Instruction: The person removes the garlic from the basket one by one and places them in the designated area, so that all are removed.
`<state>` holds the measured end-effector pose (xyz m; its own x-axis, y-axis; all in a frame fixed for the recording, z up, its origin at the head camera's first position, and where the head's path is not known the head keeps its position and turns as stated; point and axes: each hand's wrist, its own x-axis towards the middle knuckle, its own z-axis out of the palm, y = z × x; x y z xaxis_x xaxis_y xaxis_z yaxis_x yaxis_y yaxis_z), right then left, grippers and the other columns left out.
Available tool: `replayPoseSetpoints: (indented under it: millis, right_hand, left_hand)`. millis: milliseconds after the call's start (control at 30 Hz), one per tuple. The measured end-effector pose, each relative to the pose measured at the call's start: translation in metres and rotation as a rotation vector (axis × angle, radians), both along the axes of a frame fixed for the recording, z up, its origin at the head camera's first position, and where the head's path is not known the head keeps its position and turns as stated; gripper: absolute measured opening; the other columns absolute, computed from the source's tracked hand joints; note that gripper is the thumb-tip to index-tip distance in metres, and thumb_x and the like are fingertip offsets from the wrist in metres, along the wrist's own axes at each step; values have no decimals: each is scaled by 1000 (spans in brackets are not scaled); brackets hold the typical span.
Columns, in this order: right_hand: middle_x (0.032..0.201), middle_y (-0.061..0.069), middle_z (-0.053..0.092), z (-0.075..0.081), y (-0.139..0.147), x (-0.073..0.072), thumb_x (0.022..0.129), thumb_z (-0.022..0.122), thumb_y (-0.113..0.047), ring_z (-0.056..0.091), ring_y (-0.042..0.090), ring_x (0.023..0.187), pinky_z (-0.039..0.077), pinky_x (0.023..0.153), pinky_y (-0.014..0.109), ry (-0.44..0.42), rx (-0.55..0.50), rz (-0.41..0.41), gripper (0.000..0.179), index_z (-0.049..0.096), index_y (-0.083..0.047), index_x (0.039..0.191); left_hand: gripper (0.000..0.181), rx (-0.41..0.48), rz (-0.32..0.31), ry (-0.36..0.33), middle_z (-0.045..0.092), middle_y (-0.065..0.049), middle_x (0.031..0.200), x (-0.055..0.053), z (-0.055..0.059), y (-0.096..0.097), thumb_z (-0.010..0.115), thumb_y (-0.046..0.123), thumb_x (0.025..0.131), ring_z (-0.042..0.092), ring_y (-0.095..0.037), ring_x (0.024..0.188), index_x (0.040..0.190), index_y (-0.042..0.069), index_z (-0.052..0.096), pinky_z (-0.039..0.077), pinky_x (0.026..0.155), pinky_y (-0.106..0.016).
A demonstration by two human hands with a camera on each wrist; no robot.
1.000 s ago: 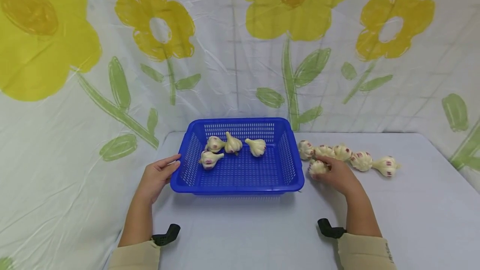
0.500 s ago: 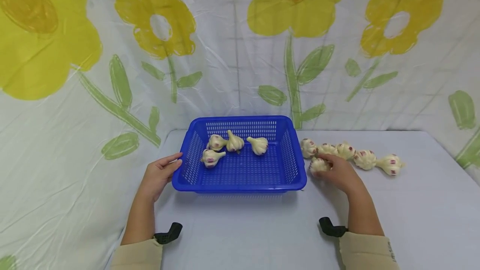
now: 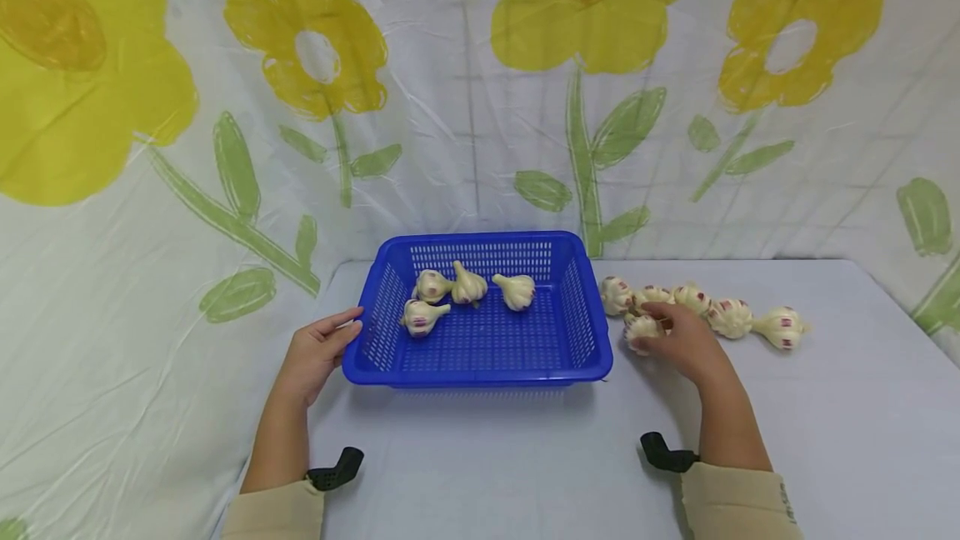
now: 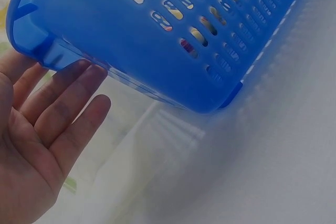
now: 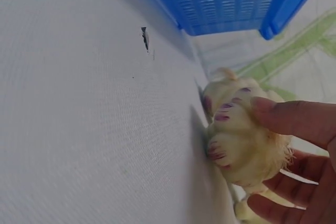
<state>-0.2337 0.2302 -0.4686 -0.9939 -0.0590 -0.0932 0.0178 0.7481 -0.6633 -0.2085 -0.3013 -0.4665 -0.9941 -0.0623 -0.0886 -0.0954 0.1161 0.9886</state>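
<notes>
A blue plastic basket (image 3: pixel 480 375) with slotted walls stands mid-table, with several garlic bulbs (image 3: pixel 469 283) lying inside it. My left hand (image 3: pixel 318 355) is at the basket's left side; in the left wrist view its extended fingers (image 4: pixel 79 90) touch the underside of the rim. Right of the basket, my right hand (image 3: pixel 688 346) holds a purple-streaked garlic bulb (image 3: pixel 640 332) between thumb and fingers. Seen from the right wrist, the thumb (image 5: pixel 286 116) presses that bulb's side, its root tuft faces the palm, and it sits close over the tabletop.
A row of garlic bulbs (image 3: pixel 729 319) lies on the table behind and right of my right hand. Behind the white tabletop (image 3: pixel 487 465) hangs a curtain (image 3: pixel 450 107) with painted yellow flowers. A small dark mark (image 5: pixel 145 38) shows on the tabletop near the basket.
My right hand has shifted slightly, and the bulb in it has turned a little. The left hand and the basket have kept their places; the head view has moved slightly.
</notes>
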Motion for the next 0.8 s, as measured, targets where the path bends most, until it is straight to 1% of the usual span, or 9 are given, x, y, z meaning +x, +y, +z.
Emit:
replayPoseSetpoints:
  millis: [200, 467, 667, 800]
  right_hand:
    - [140, 27, 52, -1, 0, 1, 89, 72, -29, 47, 45, 128, 44, 99, 61, 4, -8, 8, 65, 47, -6, 145]
    - [136, 27, 55, 0, 1, 0, 91, 69, -22, 47, 48, 126, 44, 98, 62, 52, -7, 37, 57, 50, -3, 142]
    - [142, 24, 51, 1, 4, 0, 91, 69, -21, 45, 49, 129, 42, 100, 63, 55, -1, 43, 57, 49, -4, 142]
    - [142, 25, 50, 1, 5, 0, 91, 69, -22, 45, 50, 128, 43, 99, 63, 55, 14, 38, 58, 49, -4, 143]
  left_hand:
    - [53, -1, 4, -9, 71, 19, 103, 1, 0, -1, 69, 34, 92, 71, -6, 89, 137, 7, 58, 59, 78, -23]
    - [49, 14, 2, 2, 73, 18, 99, 1, 0, -1, 68, 32, 93, 71, -5, 86, 135, 8, 60, 59, 76, -23]
    - [47, 20, -5, 3, 74, 16, 97, -1, -1, -1, 68, 32, 93, 71, -6, 85, 134, 11, 62, 59, 76, -23]
    - [48, 18, -9, 7, 74, 16, 98, -2, 0, 0, 68, 32, 93, 71, -6, 86, 135, 9, 61, 59, 76, -23]
